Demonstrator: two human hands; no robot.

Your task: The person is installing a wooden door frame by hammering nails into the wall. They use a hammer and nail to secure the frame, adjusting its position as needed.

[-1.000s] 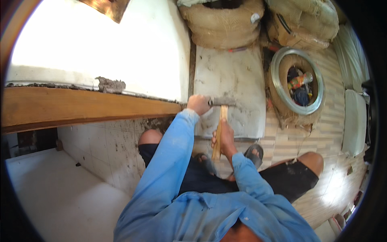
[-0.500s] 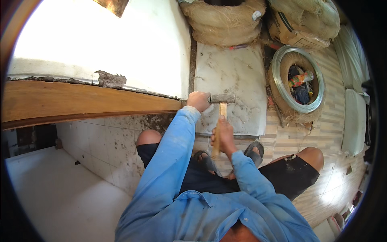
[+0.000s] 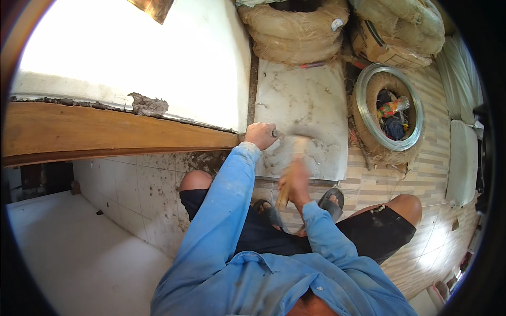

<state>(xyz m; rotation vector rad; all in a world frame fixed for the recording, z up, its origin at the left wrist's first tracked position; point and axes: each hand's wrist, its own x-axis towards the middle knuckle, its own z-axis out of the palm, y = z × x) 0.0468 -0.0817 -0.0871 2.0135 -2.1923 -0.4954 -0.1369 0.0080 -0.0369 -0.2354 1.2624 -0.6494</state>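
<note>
Left hand (image 3: 260,136) clenched round a metal tool (image 3: 274,134), its butt poking out to the right; fist at the right end of the wooden frame (image 3: 121,129), by the white wall (image 3: 158,68); working tip hidden, so contact there cannot be told. Right hand (image 3: 296,181) wrapped round the wooden handle of the hammer (image 3: 299,147); head blurred, over the pale sheet (image 3: 295,95), apart from the tool's butt; debris scattered on the sheet. Wire coil (image 3: 360,102) off to the right, well apart from both hands. Judgement on technique: eyes on the butt; hammer face square to it, swing in line with the tool; little butt shows past the fist, so a glancing blow could catch knuckles; short, even strokes seem safest; firm left grip, tip seated before each blow.
</note>
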